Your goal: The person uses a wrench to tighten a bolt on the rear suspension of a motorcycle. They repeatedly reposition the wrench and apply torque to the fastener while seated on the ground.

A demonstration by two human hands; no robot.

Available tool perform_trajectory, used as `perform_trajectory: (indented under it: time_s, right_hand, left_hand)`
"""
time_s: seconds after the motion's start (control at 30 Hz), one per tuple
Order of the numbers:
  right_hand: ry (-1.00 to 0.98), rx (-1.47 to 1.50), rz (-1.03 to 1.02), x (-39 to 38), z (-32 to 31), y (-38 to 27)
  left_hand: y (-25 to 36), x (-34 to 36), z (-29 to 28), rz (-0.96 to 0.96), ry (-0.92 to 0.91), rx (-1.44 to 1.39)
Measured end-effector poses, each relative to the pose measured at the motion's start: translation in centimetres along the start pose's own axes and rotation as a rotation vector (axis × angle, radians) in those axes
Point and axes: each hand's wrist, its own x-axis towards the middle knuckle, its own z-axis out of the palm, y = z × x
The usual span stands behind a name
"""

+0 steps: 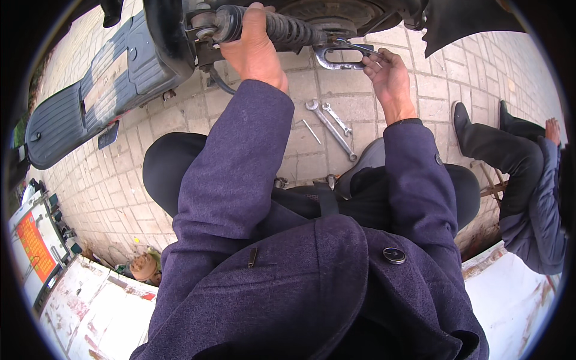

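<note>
My left hand (pixel 258 60) is wrapped round a black coil-spring shock absorber (pixel 288 29) on the underside of a scooter, near the spring's left end. At the other end of the shock, my right hand (pixel 390 78) pinches a slim silver wrench (pixel 359 47) between thumb and fingers. The wrench's far end reaches the bolt area at the shock's right mount; its exact seat on the bolt is too small to tell. Just below the wrench is a silver metal bracket (pixel 326 62) with a long slot, close to my right fingertips.
On the brick paving between my knees lie a large wrench (pixel 333 131), a smaller wrench (pixel 337 119) and a thin metal rod (pixel 312 132). The scooter's grey footboard (pixel 105 87) stretches left. A seated person (pixel 525 156) is at the right. Worn white panels (pixel 90 306) stand lower left.
</note>
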Motion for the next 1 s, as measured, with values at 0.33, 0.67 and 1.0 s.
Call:
perform_trajectory:
  time_s: [0.33,0.67,1.0]
  right_hand:
    - [-0.084,0.004,0.025,-0.5,0.4,0.7]
    - [-0.055,0.029,0.105,-1.4,0.4,0.6]
    - [-0.039,0.045,0.079,-1.9,0.1,1.4]
  left_hand:
    - [0.1,-0.1,0.1,-0.005,0.015,0.009]
    - [0.4,-0.4,0.3,-0.027,0.020,-0.011]
    - [0.3,-0.4,0.4,0.003,0.016,-0.032]
